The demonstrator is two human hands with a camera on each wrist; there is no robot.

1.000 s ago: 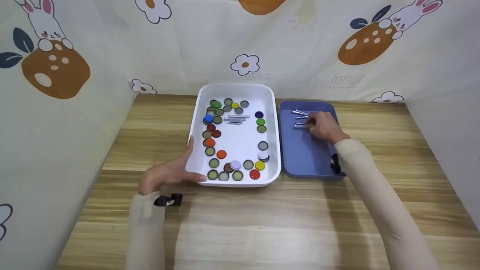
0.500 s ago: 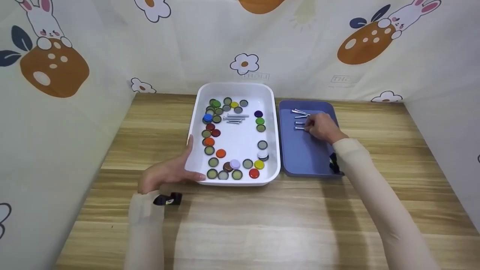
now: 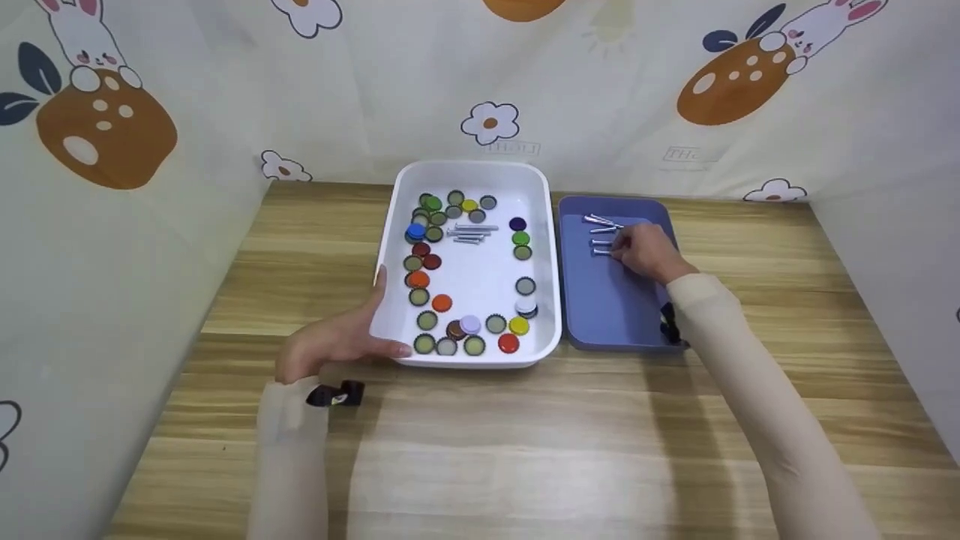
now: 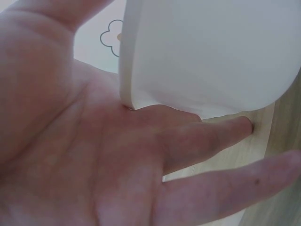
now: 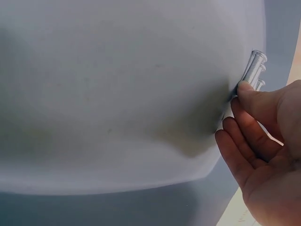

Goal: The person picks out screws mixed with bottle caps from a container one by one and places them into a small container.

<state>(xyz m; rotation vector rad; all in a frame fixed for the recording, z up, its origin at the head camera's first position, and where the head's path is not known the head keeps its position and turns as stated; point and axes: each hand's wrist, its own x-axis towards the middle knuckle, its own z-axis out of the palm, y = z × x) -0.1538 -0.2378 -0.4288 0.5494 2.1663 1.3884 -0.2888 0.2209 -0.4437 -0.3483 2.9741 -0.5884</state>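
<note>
My left hand [image 3: 337, 349] braces the near left corner of a white tray [image 3: 480, 281]. Straight fingers and the palm meet the tray wall [image 4: 207, 52] in the left wrist view. Inside the tray lie a small group of silver screws [image 3: 471, 234] and several bottle caps. To the right, my right hand [image 3: 646, 251] reaches into a blue tray [image 3: 607, 311]. Its thumb and index finger pinch a silver screw [image 3: 602, 253], whose head end [image 5: 257, 56] shows in the right wrist view. Other screws [image 3: 600, 220] lie just behind it in the blue tray.
Bottle caps line the white tray's left side, near end and right side, among them a red cap [image 3: 508, 343] and a blue cap [image 3: 416, 231]. Both trays stand side by side on a wooden table [image 3: 465, 450]. A patterned cloth [image 3: 585, 90] hangs behind.
The pinched screw has shifted slightly nearer the tray's front, widening the gap to the screw behind it. My left hand stays at the white tray's corner. The head view has tilted a little.
</note>
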